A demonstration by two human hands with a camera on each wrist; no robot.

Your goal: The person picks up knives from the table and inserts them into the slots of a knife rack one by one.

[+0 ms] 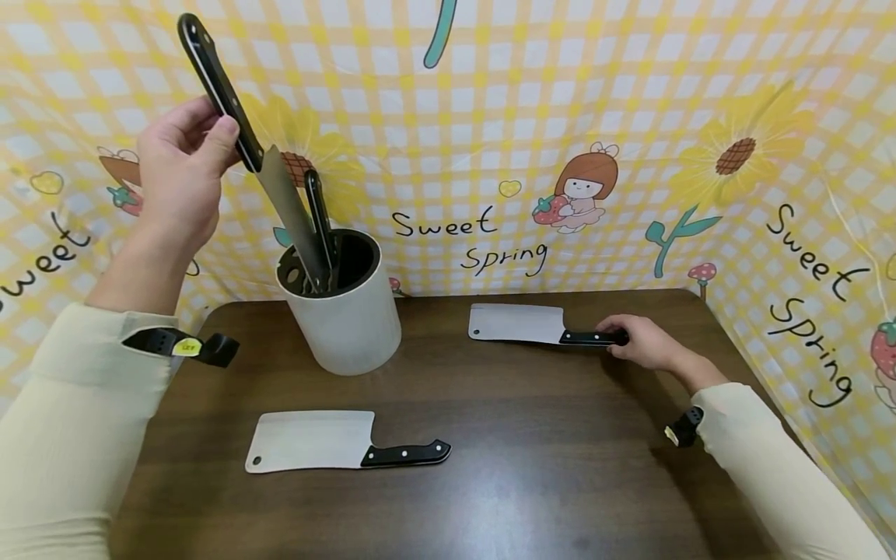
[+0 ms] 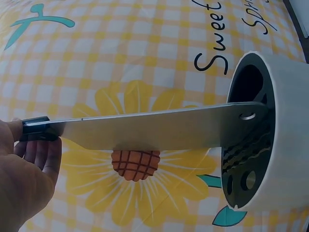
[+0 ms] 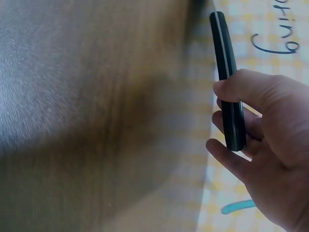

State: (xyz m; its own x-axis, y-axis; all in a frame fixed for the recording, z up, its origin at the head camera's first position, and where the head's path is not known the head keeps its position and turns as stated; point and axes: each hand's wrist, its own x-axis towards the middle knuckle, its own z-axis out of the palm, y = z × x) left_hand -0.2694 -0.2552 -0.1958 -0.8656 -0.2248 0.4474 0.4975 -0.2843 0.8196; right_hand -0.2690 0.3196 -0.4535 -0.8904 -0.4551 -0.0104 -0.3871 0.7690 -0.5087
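Observation:
At the back left, my left hand (image 1: pixel 185 159) grips the black handle of a cleaver (image 2: pixel 154 130) between thumb and fingers. Its blade slants down, and the end with a hole reaches into the mouth of a white round knife holder (image 1: pixel 343 334). A smaller black-handled tool (image 1: pixel 318 210) stands in that holder, its lower part hidden. At the back right, my right hand (image 1: pixel 644 342) pinches the black handle end of a second cleaver (image 1: pixel 514 323), thumb on top. That blade points left, low over the table; whether it touches the wood I cannot tell.
A third cleaver (image 1: pixel 315 441) lies flat at the front left of the brown table (image 1: pixel 546 482), handle to the right. Yellow checked cloth (image 1: pixel 448 117) hangs behind and at the sides. The holder's insert has slots and round holes.

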